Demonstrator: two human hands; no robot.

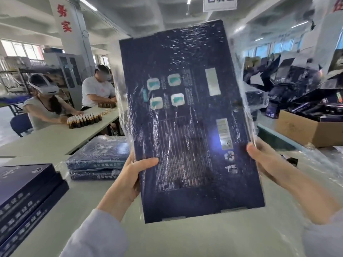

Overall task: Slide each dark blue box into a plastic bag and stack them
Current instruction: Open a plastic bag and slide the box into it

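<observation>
I hold a dark blue box [187, 123] upright in front of me, its printed back facing me. A clear plastic bag [243, 75] covers its upper part and bulges out past its right edge; the bottom end of the box is bare. My left hand [130, 175] grips the box's left edge with the thumb across the front. My right hand [259, 154] grips the right edge through the plastic. A stack of bagged dark blue boxes [98, 156] lies on the table to the left. Unbagged dark blue boxes [24, 197] are stacked at the near left.
The pale green table [185, 238] runs under my arms. A cardboard carton [304, 130] with dark packaging stands at the right, loose plastic film [319, 164] beside it. Two people sit at the far left table with rows of small brown bottles [83, 120].
</observation>
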